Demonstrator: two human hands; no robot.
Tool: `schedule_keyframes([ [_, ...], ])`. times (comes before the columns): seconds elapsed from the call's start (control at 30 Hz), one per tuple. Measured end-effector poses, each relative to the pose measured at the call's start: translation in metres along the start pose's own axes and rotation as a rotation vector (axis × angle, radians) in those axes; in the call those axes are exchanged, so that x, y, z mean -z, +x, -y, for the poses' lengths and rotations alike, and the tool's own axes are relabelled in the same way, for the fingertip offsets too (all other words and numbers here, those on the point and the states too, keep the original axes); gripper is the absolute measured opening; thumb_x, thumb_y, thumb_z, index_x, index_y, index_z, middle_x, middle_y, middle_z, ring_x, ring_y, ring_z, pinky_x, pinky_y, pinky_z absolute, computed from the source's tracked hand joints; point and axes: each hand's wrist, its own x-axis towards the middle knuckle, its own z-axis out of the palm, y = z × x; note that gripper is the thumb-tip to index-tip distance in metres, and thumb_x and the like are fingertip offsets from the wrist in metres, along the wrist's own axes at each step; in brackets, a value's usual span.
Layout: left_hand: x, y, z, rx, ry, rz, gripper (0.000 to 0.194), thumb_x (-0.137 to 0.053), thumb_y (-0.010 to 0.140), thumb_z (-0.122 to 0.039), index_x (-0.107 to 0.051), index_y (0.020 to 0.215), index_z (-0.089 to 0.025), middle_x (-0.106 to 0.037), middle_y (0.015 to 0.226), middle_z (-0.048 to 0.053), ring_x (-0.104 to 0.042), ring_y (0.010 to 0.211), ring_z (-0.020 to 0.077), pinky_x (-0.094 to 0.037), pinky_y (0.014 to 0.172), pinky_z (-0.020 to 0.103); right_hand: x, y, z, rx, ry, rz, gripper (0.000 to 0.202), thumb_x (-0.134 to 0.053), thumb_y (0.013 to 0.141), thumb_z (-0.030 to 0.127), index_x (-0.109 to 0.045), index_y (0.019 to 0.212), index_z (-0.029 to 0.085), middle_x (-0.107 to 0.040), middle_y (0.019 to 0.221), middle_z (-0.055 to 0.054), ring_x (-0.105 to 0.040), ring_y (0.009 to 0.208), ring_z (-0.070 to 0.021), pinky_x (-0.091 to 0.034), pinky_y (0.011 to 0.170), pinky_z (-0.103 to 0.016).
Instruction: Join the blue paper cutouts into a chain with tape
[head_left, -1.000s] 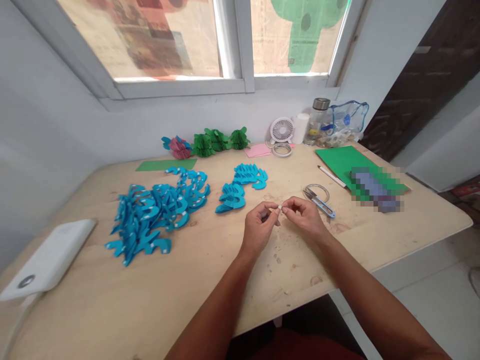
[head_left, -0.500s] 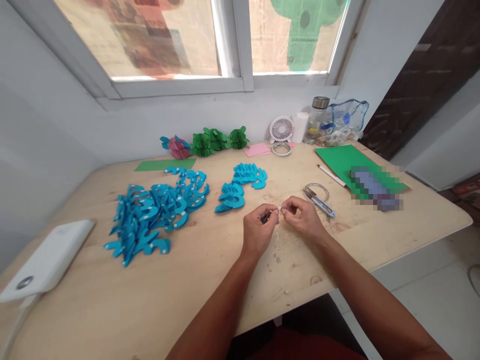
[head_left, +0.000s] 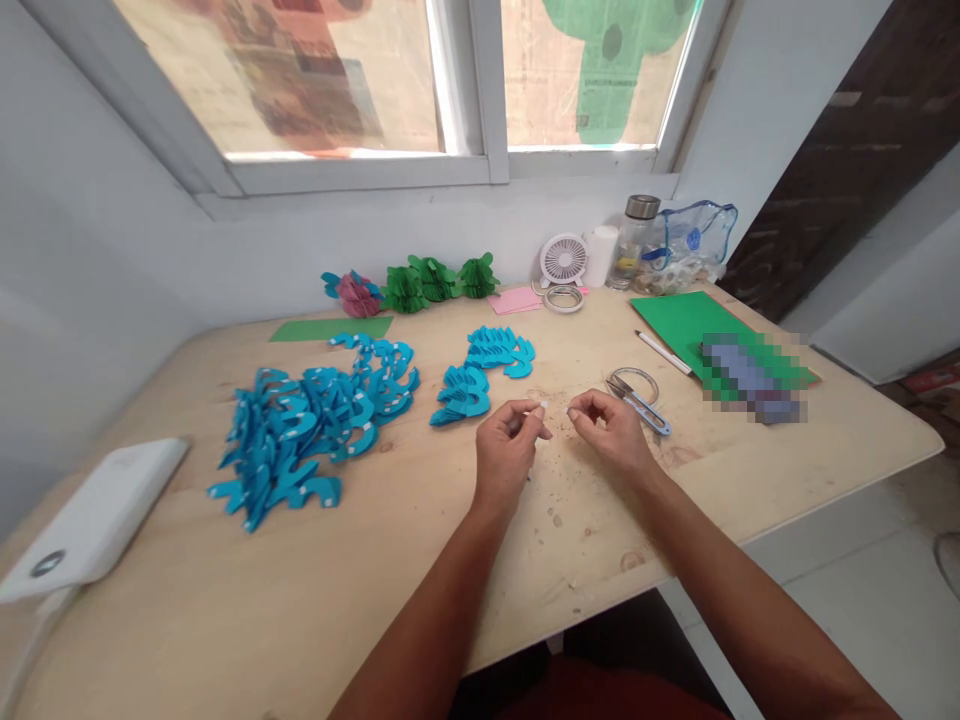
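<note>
1. See a pale wooden table point(head_left: 420, 560) under everything.
2. Note the big messy pile of blue paper pieces point(head_left: 300, 420) off to the left.
3. Check the left hand point(head_left: 508, 442), fingertips pinched on something tiny.
4. Check the right hand point(head_left: 611, 435) too, just across, with thumb and index close together; can't tell if gripping anything.
5. Spot 2 smaller blue stacks point(head_left: 465, 395) just beyond the left hand.
6. Spot snips point(head_left: 651, 417) overlapping a thin ring point(head_left: 655, 385), near the right hand.
7. Finally, see that small white bit point(head_left: 543, 405) at the left fingertips.

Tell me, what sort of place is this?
Probably a craft corner in a room: blue paper pieces, green paper figures and snips share a wooden table beneath a window.
</note>
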Motion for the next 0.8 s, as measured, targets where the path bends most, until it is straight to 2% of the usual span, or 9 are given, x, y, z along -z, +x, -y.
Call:
schedule_keyframes([
  [0.07, -0.0019, -0.0001, 0.0007, 0.065, -0.041, 0.046, 0.031, -0.065, 0.067, -0.04, -0.061, 0.083, -0.015, -0.06, 0.054, -0.002, -0.036, 0.033, 0.0046, -0.026, 0.033, 0.018, 0.0001, 0.0001, -0.0001, 0.017, 0.007, -0.009, 0.011, -0.054, 0.074, 0.027, -0.058, 0.07, 0.018, -0.055, 0.06, 0.0, -0.047, 0.056, -0.0115, -0.037, 0.052, -0.024],
  [0.17, -0.0035, 0.0002, 0.001, 0.118, -0.066, 0.053, 0.034, -0.065, 0.066, -0.043, -0.059, 0.083, -0.014, -0.06, 0.053, -0.001, -0.038, 0.032, 0.0047, -0.026, 0.033, 0.018, 0.0007, -0.0005, -0.0002, 0.029, 0.051, -0.006, 0.014, -0.054, 0.076, 0.03, -0.061, 0.075, 0.018, -0.059, 0.066, -0.002, -0.051, 0.062, -0.0133, -0.04, 0.056, -0.025],
  [0.27, -0.003, 0.0005, 0.0008, 0.14, -0.085, 0.047, 0.035, -0.06, 0.069, -0.043, -0.057, 0.088, -0.014, -0.061, 0.055, -0.001, -0.04, 0.033, 0.0052, -0.027, 0.033, 0.017, 0.0016, -0.0019, 0.0014, 0.041, 0.103, 0.065, 0.018, -0.054, 0.077, 0.033, -0.062, 0.08, 0.018, -0.062, 0.072, -0.003, -0.054, 0.068, -0.0151, -0.041, 0.06, -0.026],
  [0.4, -0.0022, -0.0008, 0.0004, 0.163, -0.098, 0.097, 0.037, -0.057, 0.071, -0.039, -0.054, 0.1, -0.015, -0.063, 0.06, 0.0, -0.045, 0.037, 0.0068, -0.031, 0.036, 0.018, 0.0013, -0.0033, 0.0045, 0.085, 0.094, 0.139, 0.019, -0.052, 0.079, 0.033, -0.064, 0.083, 0.018, -0.063, 0.074, -0.004, -0.055, 0.069, -0.0148, -0.041, 0.06, -0.026],
  [0.53, -0.0025, -0.0026, -0.0005, 0.191, -0.093, 0.145, 0.036, -0.056, 0.071, -0.032, -0.052, 0.103, -0.016, -0.065, 0.063, 0.001, -0.049, 0.039, 0.0075, -0.033, 0.037, 0.018, -0.0004, -0.0031, 0.0024, 0.103, 0.041, 0.086, 0.016, -0.053, 0.079, 0.029, -0.063, 0.079, 0.018, -0.062, 0.07, -0.002, -0.052, 0.062, -0.013, -0.04, 0.057, -0.025],
  [0.63, -0.003, -0.0032, -0.0012, 0.209, -0.089, 0.157, 0.035, -0.059, 0.069, -0.031, -0.051, 0.101, -0.017, -0.066, 0.063, 0.001, -0.05, 0.039, 0.0082, -0.034, 0.038, 0.018, -0.0013, -0.0033, -0.0004, 0.131, -0.047, 0.024, 0.015, -0.053, 0.079, 0.029, -0.062, 0.075, 0.018, -0.061, 0.067, -0.002, -0.049, 0.059, -0.0125, -0.039, 0.056, -0.025],
  [0.8, -0.0036, -0.0029, -0.0002, 0.211, -0.063, 0.166, 0.026, -0.061, 0.068, -0.036, -0.052, 0.081, -0.016, -0.066, 0.061, 0.003, -0.049, 0.037, 0.0079, -0.032, 0.037, 0.018, -0.0015, -0.0049, -0.0001, 0.225, -0.224, -0.006, 0.018, -0.049, 0.081, 0.028, -0.062, 0.072, 0.019, -0.062, 0.067, -0.003, -0.05, 0.059, -0.0134, -0.038, 0.057, -0.026],
])
